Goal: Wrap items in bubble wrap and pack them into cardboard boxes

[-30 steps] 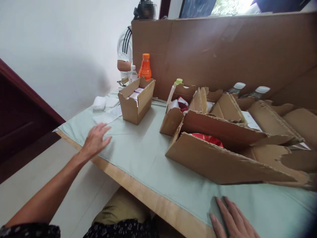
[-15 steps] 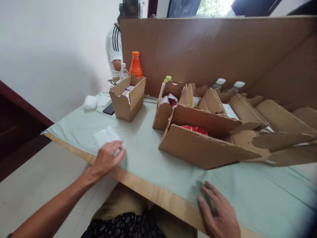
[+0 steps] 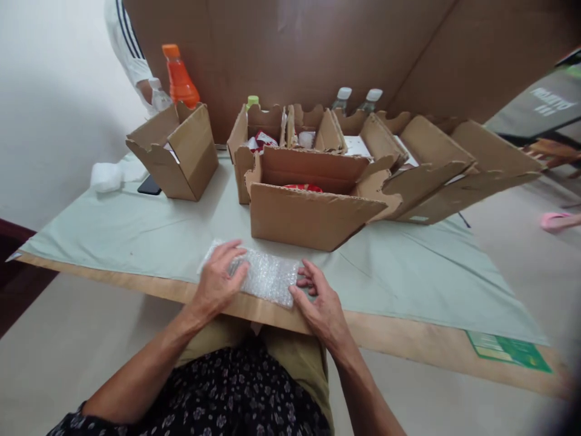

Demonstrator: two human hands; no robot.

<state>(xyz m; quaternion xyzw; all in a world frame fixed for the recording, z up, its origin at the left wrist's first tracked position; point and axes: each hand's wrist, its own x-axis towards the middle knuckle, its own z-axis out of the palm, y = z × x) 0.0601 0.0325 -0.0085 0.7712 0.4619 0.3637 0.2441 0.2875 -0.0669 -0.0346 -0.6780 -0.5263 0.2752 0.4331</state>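
A sheet of bubble wrap [image 3: 265,277] lies flat on the pale green cloth [image 3: 136,230] at the table's near edge. My left hand [image 3: 221,280] rests on the sheet's left end with its fingers spread flat. At the sheet's right end my right hand [image 3: 318,303] touches the edge, fingers stretched out. Just behind the sheet stands an open cardboard box [image 3: 308,206] with something red inside.
More open cardboard boxes [image 3: 175,151] stand in a row behind, some with bottles: an orange one [image 3: 180,77] and clear ones [image 3: 341,100]. A tall cardboard wall [image 3: 318,48] backs the table. A phone [image 3: 149,185] and white wad [image 3: 105,176] lie far left. Another person's sleeve [image 3: 124,39] shows behind.
My left hand has pulled the bubble wrap from the left to the table's near middle. My right hand moved left to meet it. The view turned down and right.
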